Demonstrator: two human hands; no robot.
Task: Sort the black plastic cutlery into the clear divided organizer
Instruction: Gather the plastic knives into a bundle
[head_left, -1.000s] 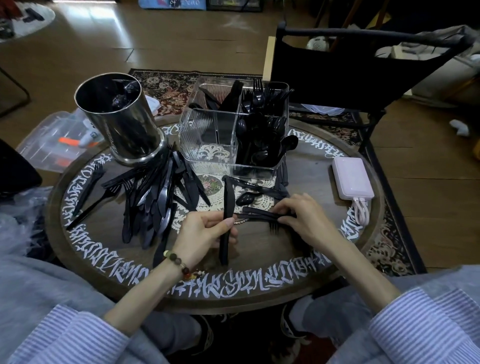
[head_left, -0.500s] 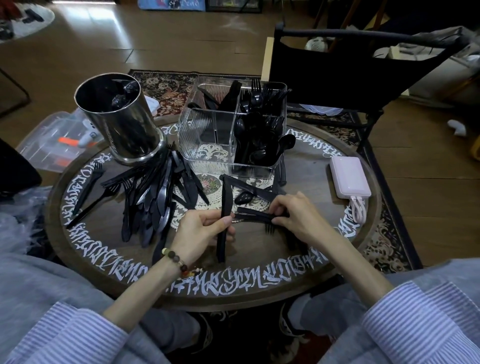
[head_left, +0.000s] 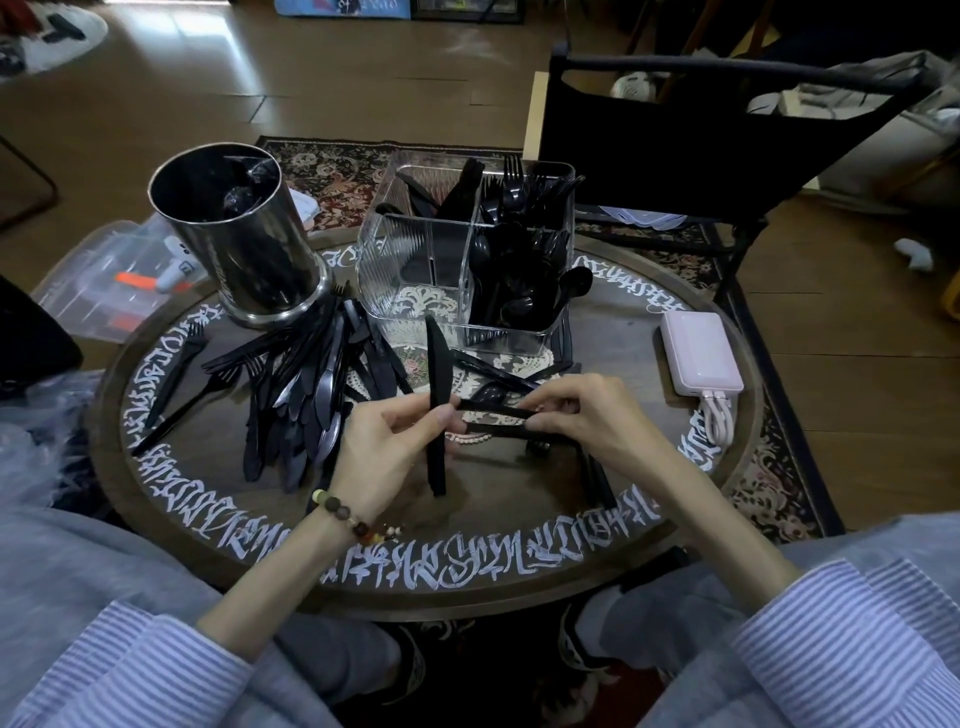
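Left hand (head_left: 395, 447) holds one black knife (head_left: 436, 410), fingers and thumb curled round its middle. The knife's long axis runs near-far: blade tip pointing away toward the clear organizer (head_left: 467, 249), handle end toward the person. It stands nearly upright over the tabletop (head_left: 519, 499), lower end just above or touching the wood; cannot tell which.

Right hand (head_left: 587, 421) pinches two thin black handles (head_left: 498, 421) that lie crosswise, left-right, at right angles to the knife. Their free ends reach the left hand's fingertips. What kind of piece they are is hidden under the right hand.

The organizer sits straight ahead of the knife tip, beyond both hands. Its left rear compartment holds knives; the right side holds forks and spoons; the near left compartment looks bare.

Judgement: the knife is already lined up with its target, so the left hand is the nearer and better-placed one for the drop. The move calls for a forward reach and a tip-down entry into the left rear compartment.

Unsorted pile (head_left: 306, 395) lies left of the hands, below the steel canister (head_left: 244, 244).
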